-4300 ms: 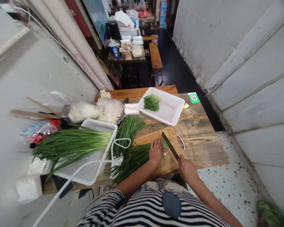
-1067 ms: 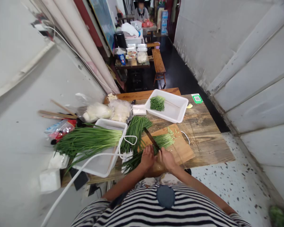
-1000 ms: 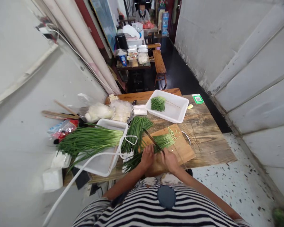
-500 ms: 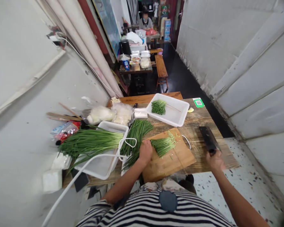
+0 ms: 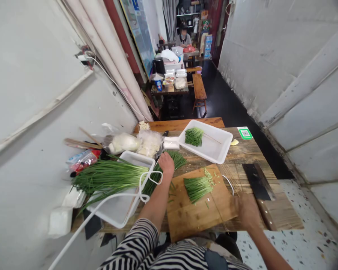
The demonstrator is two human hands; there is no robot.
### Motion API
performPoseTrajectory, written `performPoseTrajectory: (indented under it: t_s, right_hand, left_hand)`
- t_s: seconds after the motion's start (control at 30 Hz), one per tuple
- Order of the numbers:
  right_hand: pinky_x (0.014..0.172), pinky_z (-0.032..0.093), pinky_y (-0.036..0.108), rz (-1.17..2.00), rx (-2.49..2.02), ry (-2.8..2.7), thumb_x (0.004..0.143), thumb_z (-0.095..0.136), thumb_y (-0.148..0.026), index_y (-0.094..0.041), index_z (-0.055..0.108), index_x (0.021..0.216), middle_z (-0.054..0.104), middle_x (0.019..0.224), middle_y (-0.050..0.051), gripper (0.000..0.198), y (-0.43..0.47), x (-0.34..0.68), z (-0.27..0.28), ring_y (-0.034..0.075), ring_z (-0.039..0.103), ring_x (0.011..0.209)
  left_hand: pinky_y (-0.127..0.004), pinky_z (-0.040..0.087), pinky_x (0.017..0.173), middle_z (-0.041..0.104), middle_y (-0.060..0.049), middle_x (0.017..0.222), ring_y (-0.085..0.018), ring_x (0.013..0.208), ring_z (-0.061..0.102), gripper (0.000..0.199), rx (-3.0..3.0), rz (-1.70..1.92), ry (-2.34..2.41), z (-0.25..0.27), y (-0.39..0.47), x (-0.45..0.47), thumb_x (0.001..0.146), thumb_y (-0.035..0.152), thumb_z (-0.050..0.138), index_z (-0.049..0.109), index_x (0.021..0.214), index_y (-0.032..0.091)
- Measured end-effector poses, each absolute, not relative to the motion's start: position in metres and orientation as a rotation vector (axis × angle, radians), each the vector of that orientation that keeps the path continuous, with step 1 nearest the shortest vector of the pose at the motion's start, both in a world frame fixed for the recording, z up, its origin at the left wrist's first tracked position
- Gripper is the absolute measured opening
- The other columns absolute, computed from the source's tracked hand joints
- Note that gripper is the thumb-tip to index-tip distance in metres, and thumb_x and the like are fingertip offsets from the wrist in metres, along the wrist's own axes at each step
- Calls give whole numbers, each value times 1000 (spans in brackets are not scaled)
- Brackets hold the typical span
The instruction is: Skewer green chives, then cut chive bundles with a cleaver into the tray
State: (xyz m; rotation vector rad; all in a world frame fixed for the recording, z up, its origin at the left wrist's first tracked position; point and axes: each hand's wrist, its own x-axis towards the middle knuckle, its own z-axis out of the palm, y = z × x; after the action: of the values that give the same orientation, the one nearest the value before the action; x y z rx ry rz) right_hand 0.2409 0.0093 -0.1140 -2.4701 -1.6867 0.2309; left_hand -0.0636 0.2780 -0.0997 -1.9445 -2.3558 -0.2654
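Observation:
My left hand is on a loose pile of long green chives between the white tray and the cutting board, its fingers curled down into the leaves. The fingertips are hidden. On the wooden cutting board lies a cut bundle of chives, with small pale bits scattered at its right end. My right hand, smeared by motion, is between the board and a cleaver. The cleaver lies flat on the table, its wooden handle toward me, apart from the hand.
A white tub behind the board holds cut chives and a skewer. At left, a white tray bears long chives, crossed by a white cable. Thin skewers lie beside the board. A person sits far back.
My right hand has let go of the cleaver, which now lies on the table, and moved left toward the board. My left hand has moved from the cut bundle up onto the chive pile.

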Motion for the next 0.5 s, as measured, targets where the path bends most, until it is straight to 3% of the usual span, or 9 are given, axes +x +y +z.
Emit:
performPoseTrajectory:
  t_s: [0.13,0.27,0.5]
  right_hand:
    - [89,40,33,482,-2302,-1935,95,38,-25,-15,61,95,63,97,11,26,18,172,-115,23,55,95]
    - [90,41,31,572,-2404,-1886,95,35,-15,-15,61,99,64,98,11,27,31,148,-114,22,57,99]
    - [82,47,25,569,-2497,-1859,88,30,-3,-13,59,104,67,98,12,34,39,159,-118,18,63,93]
  left_hand:
    - [-43,43,87,61,-20,105,-32,102,56,35,-1966,-313,-2306,-118,286,-71,93,28,36,59,108,6]
    - [-49,40,94,59,-23,112,-35,107,53,68,-2046,-291,-2227,-129,292,-75,89,58,37,54,121,0]
    - [-55,36,99,54,-29,125,-38,117,50,80,-2132,-237,-2270,-124,294,-81,91,60,29,41,136,-6]
